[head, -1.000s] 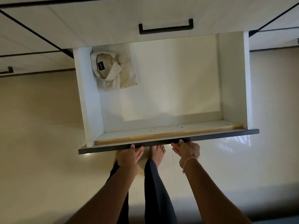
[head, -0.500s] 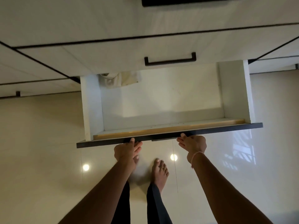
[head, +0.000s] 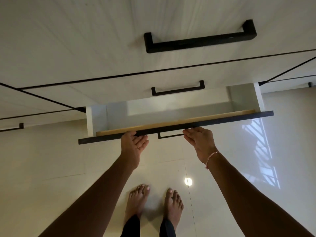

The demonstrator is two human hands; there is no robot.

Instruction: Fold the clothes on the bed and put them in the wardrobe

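Feet (head: 136,199) bare on the glossy floor (head: 51,168), closest to us. Further out, our left hand (head: 132,144) and right hand (head: 199,140) are apart, fingers mostly straight, pressed against the dark front edge of the wardrobe drawer (head: 222,119), which sticks partly out. We can't tell what's inside. Beyond it are closed fronts with black handles (head: 198,40).

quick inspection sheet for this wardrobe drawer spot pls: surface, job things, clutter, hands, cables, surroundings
surface: glossy pale floor tiles, with a round lamp glare reflected on them
job's things: wardrobe drawer partly open; no clothes show in the visible part of its inside
clutter: nothing seen
hands: left hand and right hand, fingers straight, press the drawer's dark front either side of its handle
cables: nothing seen
surroundings: shut drawers above with black handles; bare feet on the floor; thread bracelet on the right wrist
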